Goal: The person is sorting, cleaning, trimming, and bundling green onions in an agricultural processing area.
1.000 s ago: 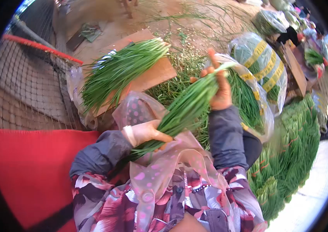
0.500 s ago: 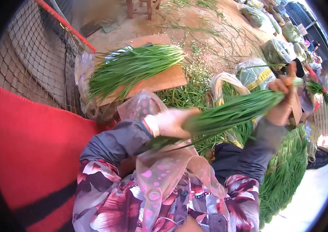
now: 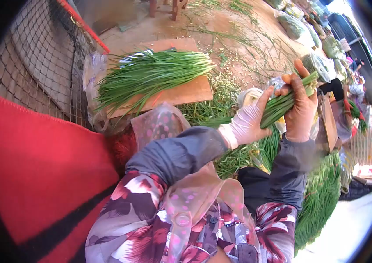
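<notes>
A bunch of long green stalks [image 3: 278,107] is held in both hands, its pale cut ends pointing up and right. My left hand [image 3: 248,122], in a thin whitish glove, is wrapped around the leafy part, thumb on top. Near the stalk ends my right hand [image 3: 300,105], bare, grips the same bunch with its fingers bent around it. The two hands are close together. To the left, a larger pile of green stalks [image 3: 155,76] lies across a wooden board [image 3: 190,90].
Loose green trimmings [image 3: 212,107] cover the ground beyond my lap. A big stack of green bundles [image 3: 322,201] stands at the right. Red cloth [image 3: 41,162] and wire mesh [image 3: 41,70] are at the left. Filled plastic bags [image 3: 295,28] line the upper right, with people beyond.
My left hand has moved right and up along the bunch, closer to my right hand. My right hand has shifted slightly left and down, and more stalk ends show above it.
</notes>
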A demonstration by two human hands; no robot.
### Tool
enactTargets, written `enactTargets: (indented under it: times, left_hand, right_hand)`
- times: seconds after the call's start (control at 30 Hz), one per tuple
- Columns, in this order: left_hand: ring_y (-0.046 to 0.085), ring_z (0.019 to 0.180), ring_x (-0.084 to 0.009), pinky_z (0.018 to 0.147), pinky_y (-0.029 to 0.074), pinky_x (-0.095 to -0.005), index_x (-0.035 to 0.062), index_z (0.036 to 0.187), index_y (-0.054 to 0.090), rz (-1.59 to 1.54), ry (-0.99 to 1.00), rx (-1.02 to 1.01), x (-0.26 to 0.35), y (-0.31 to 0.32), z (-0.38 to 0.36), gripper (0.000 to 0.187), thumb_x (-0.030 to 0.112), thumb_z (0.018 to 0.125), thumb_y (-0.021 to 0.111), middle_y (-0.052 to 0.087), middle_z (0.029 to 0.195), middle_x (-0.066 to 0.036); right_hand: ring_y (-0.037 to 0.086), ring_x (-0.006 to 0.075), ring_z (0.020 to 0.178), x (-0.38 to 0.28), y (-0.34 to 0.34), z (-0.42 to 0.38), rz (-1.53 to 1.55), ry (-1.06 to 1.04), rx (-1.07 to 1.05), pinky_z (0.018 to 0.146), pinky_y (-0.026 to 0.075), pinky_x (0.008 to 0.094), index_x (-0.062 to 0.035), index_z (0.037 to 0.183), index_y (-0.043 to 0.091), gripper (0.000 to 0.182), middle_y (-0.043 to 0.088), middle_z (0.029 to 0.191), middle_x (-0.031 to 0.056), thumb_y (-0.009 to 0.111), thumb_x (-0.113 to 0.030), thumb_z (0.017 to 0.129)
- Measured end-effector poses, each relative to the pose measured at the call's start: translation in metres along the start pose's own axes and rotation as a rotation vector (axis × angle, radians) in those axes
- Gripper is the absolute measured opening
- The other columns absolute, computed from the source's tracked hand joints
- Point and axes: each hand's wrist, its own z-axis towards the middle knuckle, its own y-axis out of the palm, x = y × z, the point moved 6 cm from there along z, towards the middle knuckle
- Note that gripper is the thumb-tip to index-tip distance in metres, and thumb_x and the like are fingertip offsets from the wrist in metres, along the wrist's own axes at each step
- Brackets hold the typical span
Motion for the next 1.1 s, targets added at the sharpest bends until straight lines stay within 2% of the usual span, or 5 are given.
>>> enactTargets:
  times: [0.23,0.43,0.53,0.73,1.1]
  left_hand:
    - [0.065,0.084,-0.0371,0.07,0.052,-0.0447,0.0164,0.128,0.047,0.201,-0.164,-0.633,-0.013,-0.068,0.067,0.058,0.008,0.074,0.065,0.064,0.089,-0.018]
    - [0.066,0.085,-0.0323,0.071,0.052,-0.0384,0.0104,0.124,0.053,0.855,0.098,-0.492,-0.05,-0.179,0.136,0.055,0.033,0.079,0.074,0.066,0.091,-0.018]
    - [0.065,0.088,-0.033,0.072,0.053,-0.0383,0.0148,0.13,0.049,1.092,-0.102,-0.63,-0.126,-0.187,0.117,0.057,0.019,0.077,0.07,0.065,0.099,-0.016]
    - [0.032,0.136,-0.0381,0.107,0.022,-0.0644,0.0312,0.144,0.035,0.887,-0.666,-0.838,-0.332,-0.131,-0.011,0.072,0.013,0.077,0.054,0.029,0.152,-0.008]
    - [0.042,0.131,-0.0338,0.109,0.031,-0.0461,0.0118,0.133,0.051,0.648,-0.069,-0.594,-0.351,-0.151,-0.029,0.07,-0.014,0.068,0.044,0.049,0.139,-0.01]
  right_hand:
    - [0.044,0.0046,0.062,-0.027,-0.047,0.039,1.228,0.186,-0.299,0.059,0.037,0.0213,-0.0069,0.087,0.061,0.01,0.049,0.068,-0.0068,0.061,-0.016,0.092]
    - [0.058,0.0111,0.062,0.145,-0.107,0.012,-0.115,0.486,0.08,0.057,0.045,0.0287,-0.0013,0.114,0.058,0.035,0.065,0.082,0.0035,0.064,-0.015,0.083]
    - [0.066,0.0336,0.093,0.255,-0.079,-0.075,-1.363,0.434,-0.752,0.084,0.052,0.039,-0.0212,0.134,0.051,0.061,0.066,0.105,0.0209,0.069,-0.034,0.077]
    - [0.064,0.0323,0.101,0.322,-0.079,-0.146,-0.863,0.82,-0.677,0.087,0.05,0.0374,-0.0127,0.137,0.048,0.061,0.064,0.112,0.0199,0.067,-0.032,0.082]
    - [0.066,0.0306,0.086,0.338,-0.148,-0.122,-1.009,0.754,-0.654,0.075,0.052,0.0386,-0.0137,0.126,0.058,0.054,0.069,0.093,0.0128,0.067,-0.039,0.079]
